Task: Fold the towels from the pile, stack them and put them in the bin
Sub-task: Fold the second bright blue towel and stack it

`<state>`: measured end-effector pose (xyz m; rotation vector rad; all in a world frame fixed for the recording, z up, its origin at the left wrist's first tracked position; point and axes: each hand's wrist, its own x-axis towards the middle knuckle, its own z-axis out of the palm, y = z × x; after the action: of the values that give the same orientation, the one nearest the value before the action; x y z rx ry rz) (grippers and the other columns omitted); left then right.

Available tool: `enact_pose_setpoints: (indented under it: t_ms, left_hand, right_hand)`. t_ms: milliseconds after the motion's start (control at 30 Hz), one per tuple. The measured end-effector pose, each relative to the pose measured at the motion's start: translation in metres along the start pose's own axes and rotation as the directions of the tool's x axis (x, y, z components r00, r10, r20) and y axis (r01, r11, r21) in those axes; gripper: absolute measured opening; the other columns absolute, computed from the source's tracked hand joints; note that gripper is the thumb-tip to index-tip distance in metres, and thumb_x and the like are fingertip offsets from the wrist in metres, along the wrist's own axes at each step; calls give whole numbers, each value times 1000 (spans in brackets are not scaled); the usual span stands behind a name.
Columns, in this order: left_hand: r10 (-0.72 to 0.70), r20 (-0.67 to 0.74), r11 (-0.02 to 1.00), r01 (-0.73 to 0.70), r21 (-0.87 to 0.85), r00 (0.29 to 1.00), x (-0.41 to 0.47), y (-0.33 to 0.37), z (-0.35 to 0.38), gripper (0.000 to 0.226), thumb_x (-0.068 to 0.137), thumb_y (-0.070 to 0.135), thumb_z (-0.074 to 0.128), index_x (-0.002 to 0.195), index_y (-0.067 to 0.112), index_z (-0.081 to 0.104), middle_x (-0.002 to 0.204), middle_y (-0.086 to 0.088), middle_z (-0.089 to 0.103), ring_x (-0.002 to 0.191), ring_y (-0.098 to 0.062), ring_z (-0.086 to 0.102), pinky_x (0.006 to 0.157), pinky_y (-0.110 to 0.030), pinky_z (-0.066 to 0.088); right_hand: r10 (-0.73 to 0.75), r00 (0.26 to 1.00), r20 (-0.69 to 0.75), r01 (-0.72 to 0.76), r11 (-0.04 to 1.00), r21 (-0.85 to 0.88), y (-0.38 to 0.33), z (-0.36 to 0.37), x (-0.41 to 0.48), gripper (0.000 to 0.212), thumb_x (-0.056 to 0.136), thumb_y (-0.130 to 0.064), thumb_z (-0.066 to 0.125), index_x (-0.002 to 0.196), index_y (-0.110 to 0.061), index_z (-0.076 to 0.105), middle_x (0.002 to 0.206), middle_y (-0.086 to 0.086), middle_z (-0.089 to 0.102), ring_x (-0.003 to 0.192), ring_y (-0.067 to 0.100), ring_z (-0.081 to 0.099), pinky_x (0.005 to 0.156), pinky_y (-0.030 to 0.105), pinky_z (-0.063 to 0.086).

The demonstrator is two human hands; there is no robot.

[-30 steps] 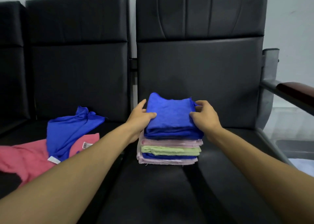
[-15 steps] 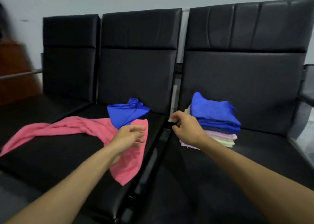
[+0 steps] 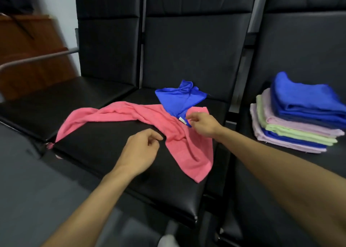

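Observation:
A crumpled blue towel (image 3: 178, 100) lies on top of a long pink towel (image 3: 131, 115) spread across the middle black seat (image 3: 104, 145). My right hand (image 3: 203, 125) is over the pink towel, its fingertips at the blue towel's near corner with the white label; no firm grip shows. My left hand (image 3: 139, 151) hovers over the seat beside the pink towel's near edge, fingers loosely curled and holding nothing. The stack of folded towels (image 3: 295, 123), blue on top with pale pink, green and blue below, sits on the right seat. No bin is in view.
Three black padded seats stand in a row with tall backs (image 3: 196, 46). A metal armrest rail (image 3: 37, 58) and wooden furniture (image 3: 28, 59) are at the far left. Grey floor (image 3: 28, 190) lies in front of the seats.
Both hands left the folded stack and moved left to the unfolded towels. My view swung left, so the stack now sits at the right edge. My right hand reached the blue towel's corner.

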<state>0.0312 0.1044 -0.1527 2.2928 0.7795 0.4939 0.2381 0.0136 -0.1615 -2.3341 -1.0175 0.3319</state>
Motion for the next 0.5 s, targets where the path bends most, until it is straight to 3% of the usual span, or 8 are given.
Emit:
enact_pose_setpoints:
  t_ms: [67, 133, 200, 267, 333, 400, 467, 500]
  left_hand:
    - [1, -10, 1000, -1, 15, 1000, 0, -3, -1, 23, 89, 12, 57, 93, 30, 70, 88, 12, 67, 81, 2, 60, 77, -18, 42]
    - [1, -14, 1000, 0, 22, 1000, 1, -4, -1, 22, 89, 13, 56, 93, 30, 70, 87, 12, 68, 81, 1, 60, 77, -20, 44]
    - [3, -4, 1000, -3, 22, 1000, 1, -3, -1, 22, 89, 13, 56, 92, 29, 72, 86, 12, 68, 80, 0, 61, 78, -21, 47]
    - [7, 3, 1000, -7, 23, 1000, 2, -1, 1, 23, 89, 13, 55, 92, 28, 72, 87, 13, 69, 81, 0, 61, 79, -22, 48]
    - [9, 3, 1000, -10, 21, 1000, 3, 2, 5, 22, 89, 13, 55, 91, 28, 72, 87, 13, 68, 81, 0, 62, 79, -21, 48]
    - [12, -3, 1000, -12, 18, 1000, 4, 5, 7, 22, 89, 14, 55, 90, 29, 72, 87, 13, 68, 80, 0, 61, 78, -21, 48]
    - [18, -4, 1000, -18, 23, 1000, 5, 8, 7, 22, 89, 14, 54, 89, 29, 71, 87, 13, 68, 80, 0, 61, 77, -21, 48]
    - [25, -7, 999, -25, 23, 1000, 5, 11, 8, 22, 88, 13, 54, 88, 30, 70, 87, 13, 68, 79, 0, 61, 77, -21, 48]
  right_hand:
    - [12, 1000, 18, -12, 1000, 22, -1, 9, 14, 47, 95, -5, 37, 135, -20, 55, 140, 5, 54, 127, 24, 50, 104, 27, 36]
    - [24, 996, 80, -26, 999, 31, -6, 15, 24, 56, 93, -4, 33, 142, -28, 47, 147, 3, 45, 137, 25, 38, 118, 38, 20]
    - [34, 989, 143, -34, 999, -8, -12, 19, 32, 60, 93, -3, 31, 145, -31, 41, 154, 0, 36, 144, 23, 27, 121, 43, 2]
    - [26, 984, 178, -9, 995, -98, -16, 21, 39, 56, 96, -7, 29, 145, -31, 41, 155, -3, 34, 145, 20, 23, 120, 45, -6]
    - [24, 979, 203, 17, 981, -195, -20, 22, 44, 49, 100, -14, 28, 145, -25, 43, 155, -2, 34, 144, 21, 26, 120, 43, 2]
    - [21, 977, 211, 31, 970, -241, -24, 20, 48, 42, 101, -17, 30, 136, -15, 52, 149, 3, 43, 136, 24, 38, 115, 38, 19]
    - [17, 981, 194, 21, 981, -194, -24, 20, 49, 29, 98, -13, 36, 103, -15, 64, 124, 8, 56, 114, 24, 50, 99, 34, 35]
    - [12, 989, 148, 7, 993, -121, -22, 18, 49, 26, 94, -10, 39, 80, -19, 59, 106, 8, 56, 99, 22, 50, 86, 32, 37]
